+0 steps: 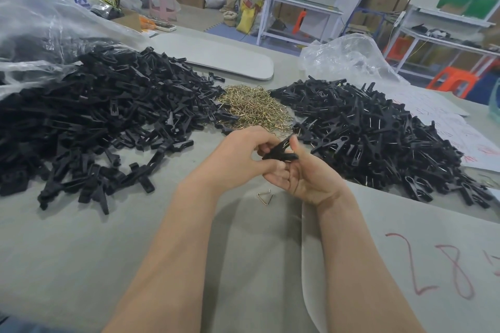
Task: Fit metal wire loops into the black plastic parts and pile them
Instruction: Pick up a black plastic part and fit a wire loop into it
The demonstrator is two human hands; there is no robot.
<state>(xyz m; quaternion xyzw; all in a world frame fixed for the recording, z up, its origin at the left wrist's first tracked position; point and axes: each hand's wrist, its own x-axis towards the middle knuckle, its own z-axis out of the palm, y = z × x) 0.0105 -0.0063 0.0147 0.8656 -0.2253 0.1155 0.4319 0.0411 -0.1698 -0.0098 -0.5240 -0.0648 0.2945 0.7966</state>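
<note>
- Left hand [240, 155]: held above the near middle of the bench [81, 251], fingers [263, 143] curled and clasping the left end of one black plastic part [281, 151].
- Right hand [305, 177]: palm turned up, touching the left hand. The thumb [295, 145] presses the same part from the right and the other fingers are curled beneath it.
- Black plastic part: carried between both hands, clear of the bench, tilted with its far end raised. Whether a loop is seated in it cannot be told.
- Single wire loop [265, 197]: triangular, lying flat on the bench just below the hands, touching neither.
- Heap of wire loops [254, 108]: brass-coloured, on the bench beyond the hands, between the two black piles.
- Left pile [94, 116]: large spread of black parts with no wire visible, spilling from a clear plastic bag [40, 30] at the far left.
- Right pile [378, 140]: black parts showing bright wire on many pieces, near the right hand. A second crumpled clear bag [349, 54] lies behind it.
- Grey board [224, 58]: flat on the bench behind the wire heap.
- White sheet [449, 127]: with red writing, partly under the right pile's far edge.
- Red numerals [433, 265]: marked on the bench cover at near right.
</note>
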